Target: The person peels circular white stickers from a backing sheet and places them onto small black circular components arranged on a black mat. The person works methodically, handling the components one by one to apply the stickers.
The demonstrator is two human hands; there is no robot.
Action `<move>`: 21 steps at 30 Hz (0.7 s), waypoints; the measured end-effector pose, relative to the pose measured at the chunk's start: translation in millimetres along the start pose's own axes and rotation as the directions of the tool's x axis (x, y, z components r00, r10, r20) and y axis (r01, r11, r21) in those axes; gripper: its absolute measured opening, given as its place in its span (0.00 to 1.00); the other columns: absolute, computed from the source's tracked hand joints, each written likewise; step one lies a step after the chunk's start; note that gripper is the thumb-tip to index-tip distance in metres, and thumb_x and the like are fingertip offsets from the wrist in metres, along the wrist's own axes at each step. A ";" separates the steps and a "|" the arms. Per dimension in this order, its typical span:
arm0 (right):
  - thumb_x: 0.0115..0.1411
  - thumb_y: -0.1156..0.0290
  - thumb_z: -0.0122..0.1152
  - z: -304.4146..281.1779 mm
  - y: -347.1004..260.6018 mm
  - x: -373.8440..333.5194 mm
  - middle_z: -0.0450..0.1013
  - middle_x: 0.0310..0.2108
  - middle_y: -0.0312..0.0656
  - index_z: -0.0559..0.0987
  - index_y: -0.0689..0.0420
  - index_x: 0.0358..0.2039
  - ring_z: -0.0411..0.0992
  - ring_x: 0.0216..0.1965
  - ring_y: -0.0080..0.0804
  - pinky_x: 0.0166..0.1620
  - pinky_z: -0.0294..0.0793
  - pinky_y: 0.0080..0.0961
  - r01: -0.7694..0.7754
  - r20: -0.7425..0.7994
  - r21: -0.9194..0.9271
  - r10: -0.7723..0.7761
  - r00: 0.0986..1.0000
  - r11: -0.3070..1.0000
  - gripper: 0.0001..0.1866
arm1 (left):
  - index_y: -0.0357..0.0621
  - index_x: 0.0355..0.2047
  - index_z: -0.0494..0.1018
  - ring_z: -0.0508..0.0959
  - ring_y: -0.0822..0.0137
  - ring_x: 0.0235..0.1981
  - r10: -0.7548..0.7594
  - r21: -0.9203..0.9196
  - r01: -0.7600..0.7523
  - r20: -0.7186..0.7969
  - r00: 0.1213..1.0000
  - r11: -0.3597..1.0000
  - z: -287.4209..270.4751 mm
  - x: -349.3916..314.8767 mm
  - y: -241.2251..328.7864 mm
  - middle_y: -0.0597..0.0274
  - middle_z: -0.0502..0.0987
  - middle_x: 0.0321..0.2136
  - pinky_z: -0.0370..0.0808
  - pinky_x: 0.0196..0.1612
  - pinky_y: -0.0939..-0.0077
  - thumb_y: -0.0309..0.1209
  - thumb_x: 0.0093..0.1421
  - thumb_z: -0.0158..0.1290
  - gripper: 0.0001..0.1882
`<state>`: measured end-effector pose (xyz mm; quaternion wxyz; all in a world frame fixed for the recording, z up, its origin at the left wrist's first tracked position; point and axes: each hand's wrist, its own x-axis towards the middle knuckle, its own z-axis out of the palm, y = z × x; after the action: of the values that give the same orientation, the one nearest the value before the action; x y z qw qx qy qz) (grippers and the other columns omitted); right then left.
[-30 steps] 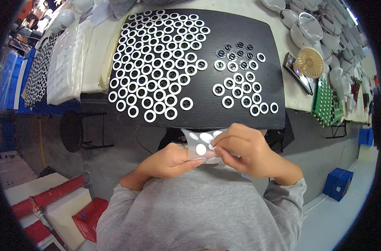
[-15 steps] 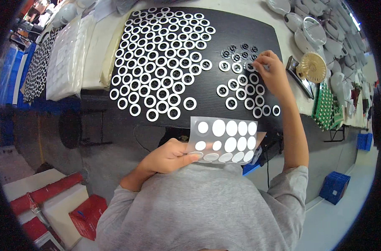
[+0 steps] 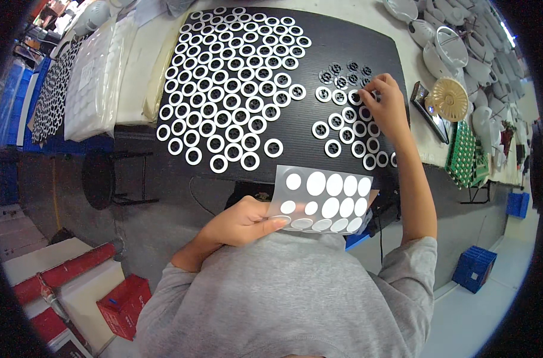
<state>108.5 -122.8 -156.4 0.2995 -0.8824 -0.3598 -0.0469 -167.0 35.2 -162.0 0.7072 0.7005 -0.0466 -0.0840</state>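
On the right of the black worktop (image 3: 295, 130), my right hand (image 3: 387, 106) had its fingertips nearly together at a white-rimmed disc (image 3: 354, 98); I couldn't tell whether they gripped anything. Before my grey shirt (image 3: 283, 286), my left hand (image 3: 243, 222) pinched a clear sheet (image 3: 302, 194) of white stickers (image 3: 334, 185) by its left end, thumb on top. Plain black discs (image 3: 352, 79) lay just beyond, a crowd of rimmed ones (image 3: 215, 94) leftward. A sideways brush could have knocked neighbours askew; held at one end, the sheet could have sagged.
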 end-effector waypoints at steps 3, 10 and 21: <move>0.45 0.72 0.58 -2.8 -4.9 -0.9 0.67 0.28 0.46 0.74 0.64 0.20 0.65 0.35 0.41 0.40 0.64 0.30 -0.014 0.016 0.038 0.013 1.000 0.999 0.07 | 0.33 0.40 0.69 0.66 0.79 0.16 0.000 0.009 0.000 0.004 1.000 1.000 -0.8 -0.3 -1.9 0.62 0.69 0.13 0.62 0.20 0.84 0.30 0.56 0.45 0.14; 0.44 0.73 0.57 0.7 -1.3 -1.7 0.67 0.28 0.46 0.74 0.64 0.20 0.65 0.34 0.42 0.39 0.64 0.31 0.064 -0.024 -0.009 -0.065 0.998 0.998 0.07 | 0.32 0.39 0.69 0.67 0.79 0.16 -0.013 -0.004 0.013 0.002 1.000 1.000 0.4 0.5 0.1 0.63 0.70 0.14 0.63 0.20 0.84 0.32 0.57 0.45 0.15; 0.43 0.74 0.58 5.9 1.4 -4.3 0.67 0.30 0.45 0.72 0.61 0.21 0.65 0.35 0.42 0.39 0.64 0.33 0.094 -0.080 -0.189 -0.111 0.991 0.978 0.05 | 0.32 0.41 0.68 0.68 0.77 0.19 -0.050 0.008 0.050 0.033 0.998 0.999 -1.6 0.6 4.9 0.62 0.72 0.17 0.65 0.23 0.84 0.32 0.57 0.45 0.16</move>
<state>105.5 -122.9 -163.1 0.2297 -0.8836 -0.3850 -0.1353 -165.8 36.7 -157.1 0.7014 0.7026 -0.0411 -0.1130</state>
